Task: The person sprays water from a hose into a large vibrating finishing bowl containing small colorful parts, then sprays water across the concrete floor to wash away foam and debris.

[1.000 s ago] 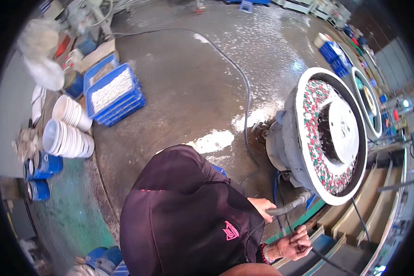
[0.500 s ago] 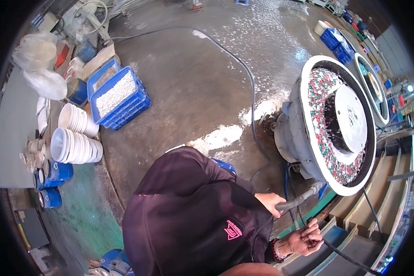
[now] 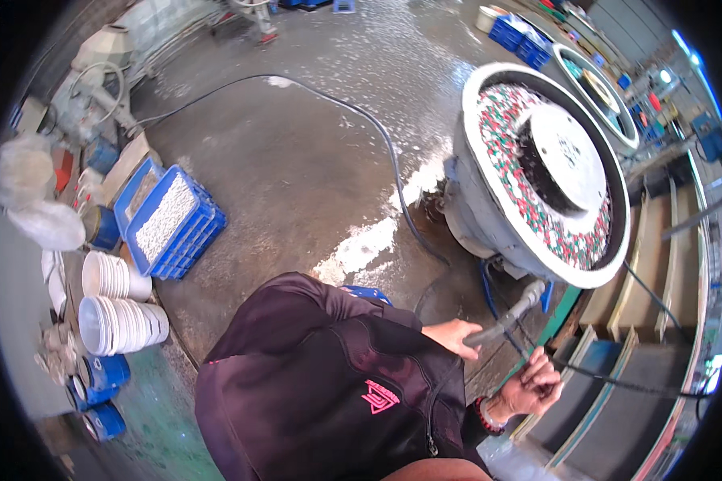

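My left hand point(image 3: 455, 337) is closed around the end of a grey hose point(image 3: 501, 322), which runs up to the underside of a large round vibratory tumbler point(image 3: 465, 120). Small red, green and white pieces point(image 3: 501, 152) fill the tumbler's ring-shaped bowl around a pale central hub point(image 3: 565, 156). Lower and to the right, my right hand point(image 3: 529, 389), with a red beaded bracelet, has its fingers curled in. A black cable point(image 3: 618, 381) passes right at its fingertips; whether they grip it is hidden.
Left, stacked blue crates point(image 3: 188, 232) hold white pieces, beside nested white buckets point(image 3: 124, 325) and blue drums point(image 3: 104, 377). A dark hose point(image 3: 393, 152) snakes across the wet floor. A second tumbler point(image 3: 594, 96) stands behind. Right lie long partitioned troughs point(image 3: 610, 401).
The view has shifted, so the tumbler and crates sit further left. Both hands stay near the hose; the black cable now leaves higher beside my right fingers.
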The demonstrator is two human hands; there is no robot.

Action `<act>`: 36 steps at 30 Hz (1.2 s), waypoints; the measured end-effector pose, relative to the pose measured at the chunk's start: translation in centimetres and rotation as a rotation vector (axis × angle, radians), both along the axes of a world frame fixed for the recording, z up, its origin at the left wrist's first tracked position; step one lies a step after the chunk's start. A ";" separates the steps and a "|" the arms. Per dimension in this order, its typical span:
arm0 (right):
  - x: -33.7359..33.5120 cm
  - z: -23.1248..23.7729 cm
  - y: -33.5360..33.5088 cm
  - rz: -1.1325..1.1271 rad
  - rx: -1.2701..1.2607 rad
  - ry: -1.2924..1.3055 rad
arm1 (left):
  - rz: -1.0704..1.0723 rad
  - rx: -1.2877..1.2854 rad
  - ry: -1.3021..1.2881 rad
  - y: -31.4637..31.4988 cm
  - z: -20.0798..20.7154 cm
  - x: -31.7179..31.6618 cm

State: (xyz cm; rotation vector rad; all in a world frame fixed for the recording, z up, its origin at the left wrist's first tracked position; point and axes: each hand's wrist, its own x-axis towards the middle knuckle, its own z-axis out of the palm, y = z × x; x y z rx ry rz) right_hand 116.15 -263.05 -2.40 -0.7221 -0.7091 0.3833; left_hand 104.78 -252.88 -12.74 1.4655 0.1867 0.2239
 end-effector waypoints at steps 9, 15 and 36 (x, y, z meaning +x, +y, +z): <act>0.0 0.3 1.0 0.016 0.059 -0.004 | -0.015 -0.090 0.090 0.7 0.7 -0.4; 0.1 -0.3 0.4 -0.051 0.041 0.039 | -0.048 -0.081 0.175 1.0 1.4 -0.5; 2.0 1.5 3.1 -0.614 -0.943 -0.840 | -0.013 -0.099 0.009 0.7 0.0 -0.3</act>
